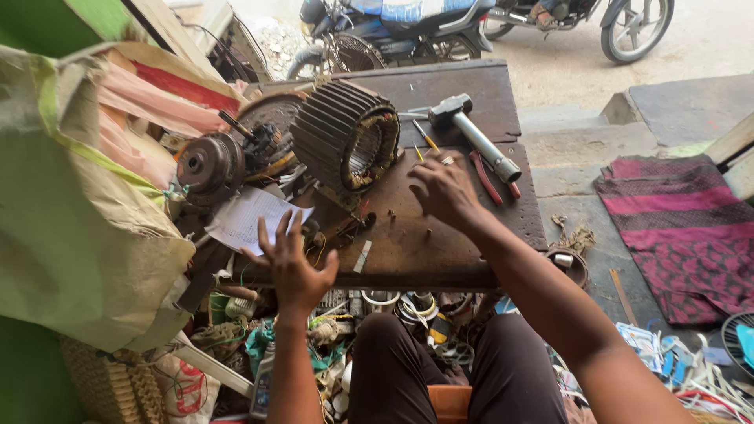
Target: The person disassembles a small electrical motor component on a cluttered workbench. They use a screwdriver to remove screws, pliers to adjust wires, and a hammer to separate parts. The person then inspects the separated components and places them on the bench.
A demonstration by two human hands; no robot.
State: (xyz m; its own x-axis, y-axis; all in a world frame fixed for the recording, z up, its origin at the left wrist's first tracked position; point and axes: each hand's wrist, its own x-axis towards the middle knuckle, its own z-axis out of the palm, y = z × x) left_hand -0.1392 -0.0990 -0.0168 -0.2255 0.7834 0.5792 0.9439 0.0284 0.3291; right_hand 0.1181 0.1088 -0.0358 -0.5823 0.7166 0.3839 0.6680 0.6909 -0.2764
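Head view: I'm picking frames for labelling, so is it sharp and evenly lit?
Head view: daylight, no hard glare; the stator and hammer are sharp; the left hand is slightly motion-blurred, the right hand crisper; the street at top is bright, slightly washed out.

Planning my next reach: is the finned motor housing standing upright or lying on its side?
On its side. The housing rests on its ribbed wall on the bench, its open bore with copper windings facing sideways.

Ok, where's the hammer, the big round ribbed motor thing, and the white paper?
hammer [452, 110]: head view, on its dark metal head.
motor [330, 129]: head view, on its ribbed outer shell.
paper [251, 220]: head view, on the sheet's middle.
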